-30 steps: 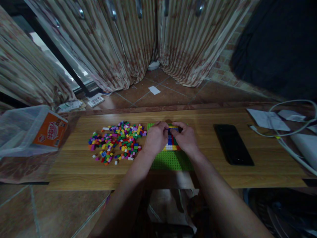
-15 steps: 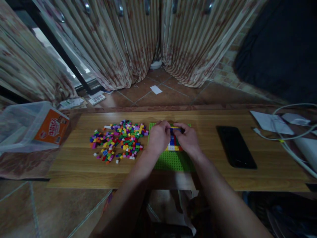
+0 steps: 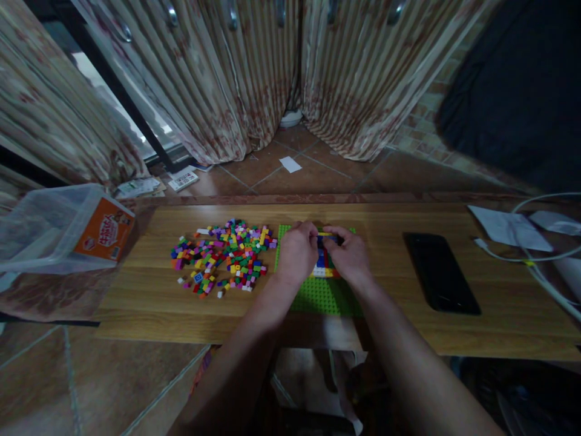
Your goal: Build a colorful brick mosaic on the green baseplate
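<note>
On the wooden bench lies a green studded baseplate (image 3: 324, 297), partly covered by my forearms. Low toy bricks in blue, red, yellow and white form a brick build (image 3: 321, 261) on it. My left hand (image 3: 297, 251) is closed at the build's left side, its fingertips at the far edge. From the right, my right hand (image 3: 349, 254) presses curled fingers and thumb against the same far edge, around the yellow and blue bricks. Any small single brick between the fingertips is hidden.
Left of the baseplate spreads a pile of loose coloured bricks (image 3: 231, 257). A clear plastic tub (image 3: 59, 227) with an orange label stands at the far left. To the right are a black phone (image 3: 440, 272), white cables (image 3: 535, 266) and a paper sheet (image 3: 508, 227). Curtains (image 3: 254, 91) hang behind.
The whole scene has shifted slightly to the right in view as the head camera turned. Both hands remain on the brick build, with only slight finger movement at its far edge.
</note>
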The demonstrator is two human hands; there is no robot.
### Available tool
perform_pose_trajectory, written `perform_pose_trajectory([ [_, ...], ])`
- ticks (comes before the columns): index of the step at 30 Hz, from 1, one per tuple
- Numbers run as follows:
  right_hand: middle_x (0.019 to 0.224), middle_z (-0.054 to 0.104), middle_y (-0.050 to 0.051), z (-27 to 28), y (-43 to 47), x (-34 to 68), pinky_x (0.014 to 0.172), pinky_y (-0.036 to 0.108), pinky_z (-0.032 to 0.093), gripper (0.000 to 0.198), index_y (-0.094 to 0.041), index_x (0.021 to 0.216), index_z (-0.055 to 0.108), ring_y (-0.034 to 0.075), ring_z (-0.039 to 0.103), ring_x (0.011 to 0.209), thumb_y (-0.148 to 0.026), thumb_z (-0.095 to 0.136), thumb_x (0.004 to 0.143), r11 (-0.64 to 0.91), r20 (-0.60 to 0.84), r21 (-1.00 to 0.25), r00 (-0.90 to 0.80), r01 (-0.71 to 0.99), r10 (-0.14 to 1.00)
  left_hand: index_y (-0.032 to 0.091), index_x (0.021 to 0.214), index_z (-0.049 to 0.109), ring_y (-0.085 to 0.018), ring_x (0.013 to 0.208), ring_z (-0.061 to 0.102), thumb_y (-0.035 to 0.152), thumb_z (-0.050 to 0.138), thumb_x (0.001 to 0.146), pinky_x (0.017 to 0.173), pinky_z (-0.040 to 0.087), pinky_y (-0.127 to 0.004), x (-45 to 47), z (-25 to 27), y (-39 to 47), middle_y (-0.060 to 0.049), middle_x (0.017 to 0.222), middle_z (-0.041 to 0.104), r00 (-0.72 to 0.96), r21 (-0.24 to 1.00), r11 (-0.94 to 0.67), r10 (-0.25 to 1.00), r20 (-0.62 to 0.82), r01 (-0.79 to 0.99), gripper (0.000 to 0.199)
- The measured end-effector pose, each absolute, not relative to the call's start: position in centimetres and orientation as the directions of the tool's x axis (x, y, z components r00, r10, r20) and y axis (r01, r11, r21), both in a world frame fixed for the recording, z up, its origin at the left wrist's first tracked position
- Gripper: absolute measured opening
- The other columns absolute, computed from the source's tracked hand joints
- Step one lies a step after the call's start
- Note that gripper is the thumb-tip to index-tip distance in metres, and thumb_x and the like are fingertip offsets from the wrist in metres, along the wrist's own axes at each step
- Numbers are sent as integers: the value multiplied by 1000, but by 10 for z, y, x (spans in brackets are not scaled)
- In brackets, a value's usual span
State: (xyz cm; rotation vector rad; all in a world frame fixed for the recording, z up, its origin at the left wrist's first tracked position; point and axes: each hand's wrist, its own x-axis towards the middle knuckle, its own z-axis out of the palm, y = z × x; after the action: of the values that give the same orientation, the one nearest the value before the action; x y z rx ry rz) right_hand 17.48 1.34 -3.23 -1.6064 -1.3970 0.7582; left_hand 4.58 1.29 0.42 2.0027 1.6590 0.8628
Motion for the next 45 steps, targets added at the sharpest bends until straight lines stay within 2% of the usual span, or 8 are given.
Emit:
perform_pose_trajectory([
  [17, 102, 75, 7, -27, 11, 174, 88, 43, 52, 31, -22, 99, 74, 24, 68, 91, -31, 55, 76, -10, 100, -859, 187, 512, 977, 19, 81, 62, -18, 80, 61, 7, 50, 85, 76, 49, -28, 49, 2, 9, -5, 84, 64, 92, 646, -212, 972, 215, 733, 17],
  [33, 105, 74, 11, -30, 9, 172, 94, 47, 48, 35, -18, 102, 73, 28, 66, 99, -33, 52, 78, 15, 142, -824, 181, 567, 973, 15, 89, 63, -22, 85, 62, 6, 46, 85, 81, 52, -33, 51, 0, -7, -12, 94, 64, 145, 671, -237, 971, 192, 703, 19],
  [45, 105, 74, 13, -28, 9, 173, 92, 45, 49, 38, -16, 103, 74, 27, 67, 98, -32, 51, 77, 15, 148, -801, 173, 599, 974, 14, 91, 64, -19, 85, 62, 6, 45, 85, 83, 53, -31, 51, -3, -9, -10, 94, 63, 141, 675, -244, 969, 204, 696, 21],
])
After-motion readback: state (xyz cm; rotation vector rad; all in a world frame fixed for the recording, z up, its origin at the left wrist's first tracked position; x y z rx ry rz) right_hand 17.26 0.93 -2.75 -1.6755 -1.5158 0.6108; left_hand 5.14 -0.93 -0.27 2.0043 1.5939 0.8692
